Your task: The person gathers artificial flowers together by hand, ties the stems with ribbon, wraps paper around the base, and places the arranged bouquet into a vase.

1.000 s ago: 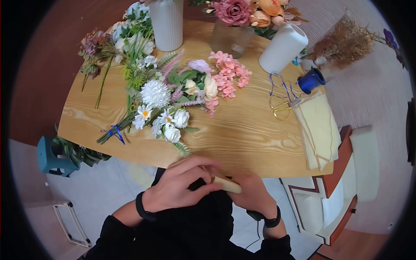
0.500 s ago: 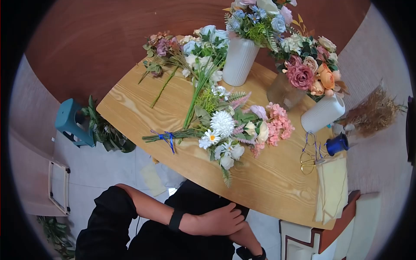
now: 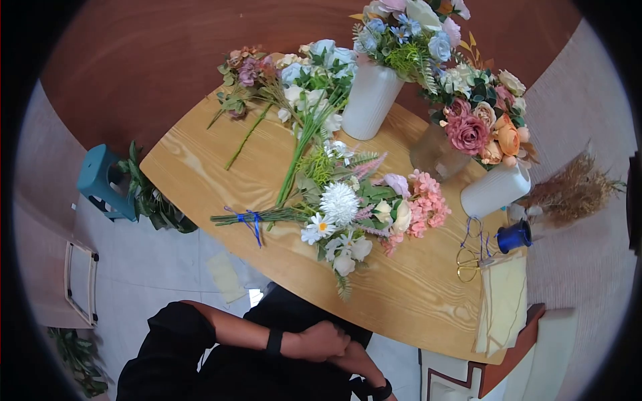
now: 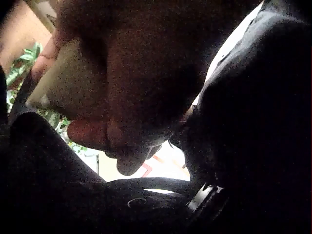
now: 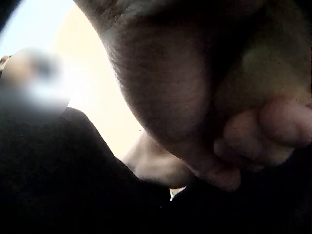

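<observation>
Low at the table's front edge, my left hand [image 3: 321, 339] lies curled across my right wrist [image 3: 351, 361]. In the left wrist view, dim fingers [image 4: 90, 131] close around a cream-coloured roll [image 4: 73, 87]. The right wrist view has curled fingers [image 5: 243, 131] of my right hand [image 5: 165, 87] against the same pale surface [image 5: 278, 63]; most of the roll is hidden by the hands. Nearest on the table is a bouquet of artificial flowers [image 3: 340, 204], its stems [image 3: 274, 215] bound with blue ribbon [image 3: 251, 224].
On the wooden table [image 3: 401, 304] stand white vases [image 3: 371, 100] with flowers. Loose flower stems [image 3: 297, 160] lie at the back left. Toward the right are gold-handled scissors [image 3: 468, 264], a blue ribbon spool [image 3: 513, 236] and cream wrapping sheets [image 3: 501, 304]. A teal stool [image 3: 103, 184] is beyond the left edge.
Both hands have dropped from above the table's edge into the lap, the left crossing over the right. The roll, plain between them before, is now hidden in the head view. The head view has swung left.
</observation>
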`<state>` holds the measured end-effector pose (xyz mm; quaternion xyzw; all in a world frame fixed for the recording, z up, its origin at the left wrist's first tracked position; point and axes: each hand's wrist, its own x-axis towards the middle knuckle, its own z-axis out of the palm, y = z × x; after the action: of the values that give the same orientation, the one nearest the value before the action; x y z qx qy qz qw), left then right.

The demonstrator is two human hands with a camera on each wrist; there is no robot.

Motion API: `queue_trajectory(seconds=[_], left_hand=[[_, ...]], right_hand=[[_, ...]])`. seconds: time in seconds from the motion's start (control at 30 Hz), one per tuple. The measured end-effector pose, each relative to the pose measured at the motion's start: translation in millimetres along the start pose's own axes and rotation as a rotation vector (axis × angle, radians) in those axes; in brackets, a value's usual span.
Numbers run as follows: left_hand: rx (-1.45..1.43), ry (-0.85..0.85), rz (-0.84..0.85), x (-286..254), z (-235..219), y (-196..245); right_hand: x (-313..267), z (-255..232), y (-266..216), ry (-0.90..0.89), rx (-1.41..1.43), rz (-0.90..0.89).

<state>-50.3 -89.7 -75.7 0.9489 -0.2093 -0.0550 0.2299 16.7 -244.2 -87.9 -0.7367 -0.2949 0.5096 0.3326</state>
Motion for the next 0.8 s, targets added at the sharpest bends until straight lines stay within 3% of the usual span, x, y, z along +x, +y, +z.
queue_trajectory(seconds=[0.07, 0.1, 0.17, 0.2, 0.27, 0.3, 0.37, 0.4, 0.47, 0.5, 0.57, 0.6, 0.63, 0.7, 0.77, 0.8], left_hand=[[-0.107, -0.108, -0.060, 5, 3, -10], [-0.145, -0.218, -0.044, 8, -7, -17], [-0.194, -0.345, -0.011, 12, -1, -25], [-0.280, -0.238, -0.091, 12, 4, -30], [-0.421, -0.060, -0.207, 14, 10, -34], [-0.427, -0.074, -0.204, 16, 13, -34], [-0.387, 0.239, -0.187, 18, 22, -33], [-0.398, 0.228, -0.182, 18, 26, -33], [-0.626, 0.222, -0.371, 19, 34, -29], [-0.645, 0.201, -0.356, 17, 36, -26], [-0.176, 0.054, -0.254, 14, 35, -30], [-0.203, 0.113, -0.242, 17, 16, -29], [-0.211, 0.110, -0.215, 17, 11, -29], [-0.204, -0.200, -0.236, 12, 5, -28], [-0.236, -0.198, -0.222, 12, -24, -18], [-0.253, -0.287, -0.222, 13, -39, -14]], right_hand=[[6, 3, -4, 0.094, -0.426, 0.087], [8, 5, -8, 0.088, -0.410, 0.104], [13, 4, -19, 0.286, -0.577, 0.063], [16, 2, -19, 0.286, -0.565, 0.080], [20, 1, -19, 0.452, -0.664, -0.136], [21, -1, -21, 0.452, -0.652, -0.125], [21, -9, -26, 0.446, -0.578, -0.181], [22, -15, -26, 0.447, -0.571, -0.167], [25, -24, -22, 0.218, -0.382, -0.164], [24, -24, -18, 0.227, -0.372, -0.135], [27, -24, -13, 0.170, -0.318, -0.169], [27, -21, -16, 0.341, -0.325, -0.282], [25, -22, -18, 0.362, -0.328, -0.262], [14, -19, -22, 0.315, -0.514, -0.206], [-1, -14, -31, 0.316, -0.584, -0.138], [-9, -14, -38, 0.303, -0.658, -0.090]])
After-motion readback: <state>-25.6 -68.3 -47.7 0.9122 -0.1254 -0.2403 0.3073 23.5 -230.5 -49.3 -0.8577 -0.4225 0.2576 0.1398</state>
